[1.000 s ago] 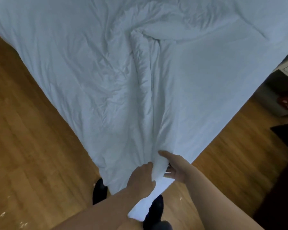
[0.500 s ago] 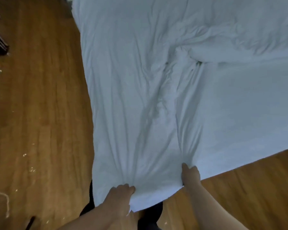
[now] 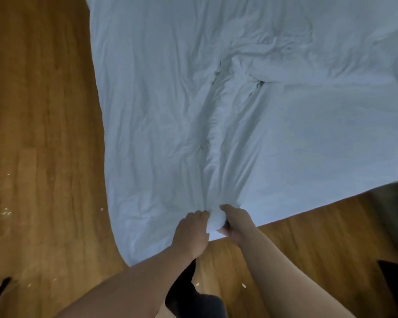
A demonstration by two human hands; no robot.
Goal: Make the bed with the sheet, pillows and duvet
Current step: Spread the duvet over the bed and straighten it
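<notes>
Both hands bunching the near edge of the white duvet [image 3: 228,111] at lower centre of frame.

Looks soft, limp and bulky, probably light but draggy over the bed; no stiffness, so it follows wherever it's pulled and wrinkles radiate from the grip. Best hold, in my judgement: the hem or corners, hands spread wide, not one gathered clump. Duvet fills the upper and right of frame, its corner hanging over the wooden floor [image 3: 39,134] at lower left of the cloth. Left hand [image 3: 191,232] has fingers curled over a wad of fabric; right hand [image 3: 236,223] pinches the same wad from the other side, thumb under. Hands nearly touching, wad between them. A ridge runs from the wad toward upper centre.
</notes>
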